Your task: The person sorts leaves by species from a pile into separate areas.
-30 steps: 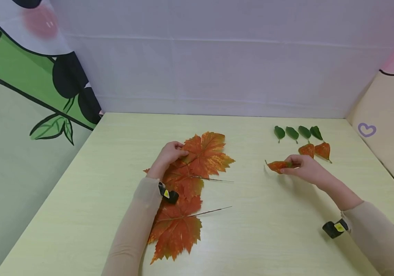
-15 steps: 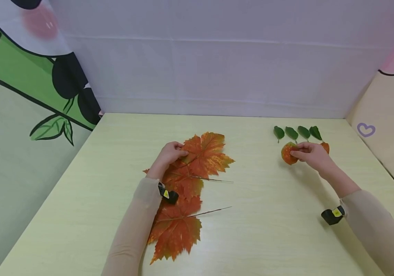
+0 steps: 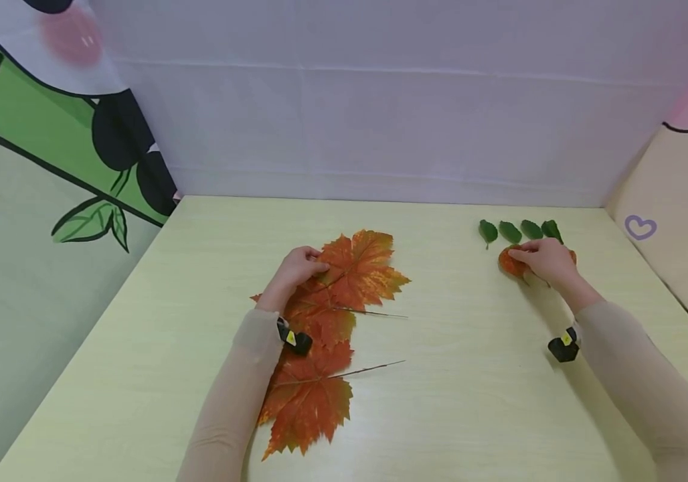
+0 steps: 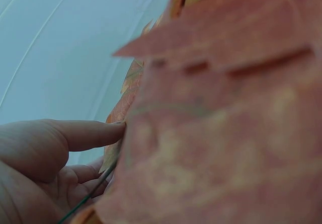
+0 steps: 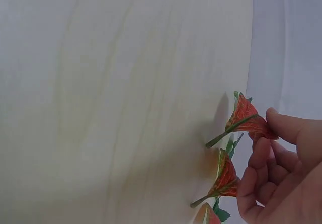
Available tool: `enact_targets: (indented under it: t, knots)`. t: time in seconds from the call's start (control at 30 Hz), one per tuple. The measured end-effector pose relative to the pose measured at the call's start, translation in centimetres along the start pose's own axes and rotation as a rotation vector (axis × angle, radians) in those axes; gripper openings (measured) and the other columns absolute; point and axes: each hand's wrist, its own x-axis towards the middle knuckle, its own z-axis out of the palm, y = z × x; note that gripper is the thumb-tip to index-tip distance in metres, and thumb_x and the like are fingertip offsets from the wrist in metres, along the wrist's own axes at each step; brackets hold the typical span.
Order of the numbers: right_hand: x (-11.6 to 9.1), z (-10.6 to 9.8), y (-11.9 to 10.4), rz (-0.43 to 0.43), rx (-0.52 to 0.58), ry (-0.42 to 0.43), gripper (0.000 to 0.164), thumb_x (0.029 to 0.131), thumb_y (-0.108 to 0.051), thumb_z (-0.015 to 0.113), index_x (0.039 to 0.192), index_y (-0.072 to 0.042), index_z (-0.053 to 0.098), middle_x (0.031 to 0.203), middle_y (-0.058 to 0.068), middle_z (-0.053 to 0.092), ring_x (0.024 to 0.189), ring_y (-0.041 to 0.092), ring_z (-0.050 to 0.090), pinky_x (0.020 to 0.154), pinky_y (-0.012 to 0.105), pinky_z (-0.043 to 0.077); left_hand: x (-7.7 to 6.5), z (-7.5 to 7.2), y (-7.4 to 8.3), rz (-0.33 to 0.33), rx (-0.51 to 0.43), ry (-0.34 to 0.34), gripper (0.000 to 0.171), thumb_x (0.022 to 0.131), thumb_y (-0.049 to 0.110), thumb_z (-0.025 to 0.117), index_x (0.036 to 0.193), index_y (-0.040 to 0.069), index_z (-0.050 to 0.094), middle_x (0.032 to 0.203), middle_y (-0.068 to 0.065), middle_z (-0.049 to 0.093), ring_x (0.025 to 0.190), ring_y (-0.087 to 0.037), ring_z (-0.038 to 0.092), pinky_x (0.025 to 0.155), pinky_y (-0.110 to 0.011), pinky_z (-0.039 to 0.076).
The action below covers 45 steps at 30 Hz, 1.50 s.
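Your right hand (image 3: 551, 261) pinches small leaf (image 3: 510, 263) to its left | stem (image 5: 216, 140) towards you | left hand (image 3: 294, 272) grips big leaf (image 3: 363, 269)

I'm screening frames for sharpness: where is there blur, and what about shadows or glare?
Left wrist view: dim and bluish, with the nearest large leaf out of focus. Right wrist view: a soft shadow on the tabletop beside the small orange leaf in the right hand. Head view: brighter, a shadow beneath the right sleeve, faint sheen at the tabletop's near edge.
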Motion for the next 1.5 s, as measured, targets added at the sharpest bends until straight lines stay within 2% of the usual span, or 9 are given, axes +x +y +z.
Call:
enact_targets:
  t: [0.27, 0.53, 0.7, 1.0, 1.17, 1.33, 1.5]
  knots:
    - [0.7, 0.1, 0.0, 0.021, -0.090, 0.039, 0.048, 0.086, -0.039, 0.058, 0.108, 0.003, 0.061, 0.102, 0.025, 0.061, 0.090, 0.038, 0.053, 0.068, 0.042, 0.040, -0.1, 0.0, 0.1, 0.000, 0.003, -0.004, 0.041, 0.086, 0.018, 0.061, 0.121, 0.001, 0.048, 0.110, -0.014, 0.053, 0.092, -0.023, 0.048, 0.082, -0.033, 0.042]
    - [0.7, 0.5, -0.6, 0.163, -0.143, 0.116, 0.042, 0.083, -0.041, 0.059, 0.105, -0.005, 0.063, 0.103, 0.021, 0.061, 0.094, 0.039, 0.054, 0.067, 0.045, 0.040, -0.3, -0.1, 0.2, -0.007, -0.003, -0.001, 0.041, 0.086, 0.017, 0.061, 0.121, 0.000, 0.048, 0.110, -0.014, 0.053, 0.091, -0.023, 0.048, 0.082, -0.033, 0.042]
    - [0.6, 0.6, -0.5, 0.184, -0.139, 0.144, 0.042, 0.084, -0.040, 0.057, 0.106, -0.004, 0.061, 0.105, 0.023, 0.058, 0.094, 0.041, 0.052, 0.062, 0.043, 0.041, -0.2, -0.1, 0.2, 0.000, 0.002, 0.002, 0.041, 0.086, 0.017, 0.061, 0.121, 0.001, 0.048, 0.109, -0.014, 0.054, 0.090, -0.023, 0.049, 0.080, -0.032, 0.043]
    - [-0.3, 0.9, -1.9, 0.133, -0.107, 0.226, 0.035, 0.086, -0.033, 0.053, 0.105, -0.004, 0.059, 0.099, 0.019, 0.061, 0.087, 0.038, 0.055, 0.058, 0.041, 0.041, -0.4, -0.2, 0.3, 0.004, -0.017, -0.003, 0.041, 0.086, 0.017, 0.061, 0.121, 0.000, 0.049, 0.109, -0.015, 0.055, 0.088, -0.022, 0.051, 0.079, -0.032, 0.044]
    - [-0.3, 2.2, -3.5, 0.087, -0.030, 0.212, 0.031, 0.087, -0.030, 0.056, 0.102, -0.004, 0.061, 0.095, 0.017, 0.061, 0.082, 0.032, 0.055, 0.056, 0.034, 0.039, -0.4, -0.4, 0.2, 0.008, -0.040, -0.006, 0.040, 0.086, 0.016, 0.060, 0.121, -0.001, 0.049, 0.109, -0.015, 0.055, 0.085, -0.021, 0.052, 0.075, -0.030, 0.044]
    - [-0.4, 4.0, -5.2, 0.017, 0.059, 0.170, 0.030, 0.087, -0.029, 0.058, 0.102, -0.003, 0.062, 0.095, 0.018, 0.062, 0.080, 0.029, 0.056, 0.060, 0.031, 0.039, -0.3, -0.5, 0.3, 0.011, -0.064, -0.004, 0.039, 0.086, 0.015, 0.060, 0.121, 0.000, 0.049, 0.107, -0.014, 0.056, 0.080, -0.019, 0.052, 0.071, -0.028, 0.044]
    - [-0.5, 5.8, -7.6, -0.044, 0.098, 0.040, 0.030, 0.086, -0.029, 0.059, 0.102, -0.004, 0.063, 0.093, 0.014, 0.062, 0.079, 0.024, 0.055, 0.065, 0.030, 0.039, -0.3, -0.4, 0.5, 0.008, -0.105, -0.008, 0.038, 0.087, 0.016, 0.059, 0.122, 0.002, 0.050, 0.107, -0.014, 0.057, 0.081, -0.019, 0.054, 0.069, -0.027, 0.046]
